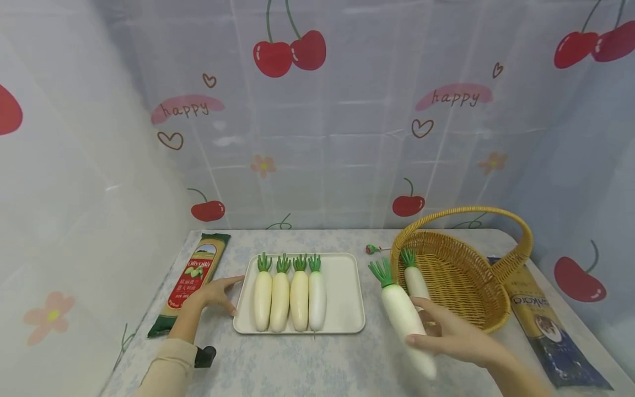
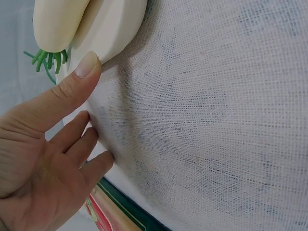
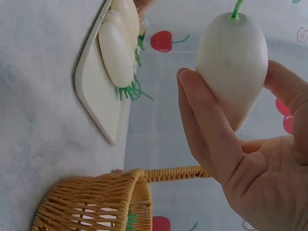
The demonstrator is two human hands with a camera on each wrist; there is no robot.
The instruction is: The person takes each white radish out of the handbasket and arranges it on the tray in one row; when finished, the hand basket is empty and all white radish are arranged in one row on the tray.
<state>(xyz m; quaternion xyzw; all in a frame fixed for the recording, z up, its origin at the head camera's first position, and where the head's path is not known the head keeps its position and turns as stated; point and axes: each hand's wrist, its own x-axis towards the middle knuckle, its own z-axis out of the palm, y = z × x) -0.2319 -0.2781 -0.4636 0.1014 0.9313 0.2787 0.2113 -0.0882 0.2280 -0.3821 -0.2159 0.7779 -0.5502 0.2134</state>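
Note:
My right hand pinches a white radish with green leaf stubs, between thumb and fingers. In the head view this radish hangs tilted, just left of the wicker basket. Another white radish leans inside the basket at its left side. At the left edge of the cream tray is my left hand, fingers spread and thumb at the rim, as the left wrist view also shows. Several radishes lie side by side on the tray, leaves toward the back.
A pasta packet lies left of my left hand. Beyond the basket, on the right, is a gold and blue packet. A small wrapped lollipop lies behind the held radish. A cherry-print curtain hangs along the table's back edge.

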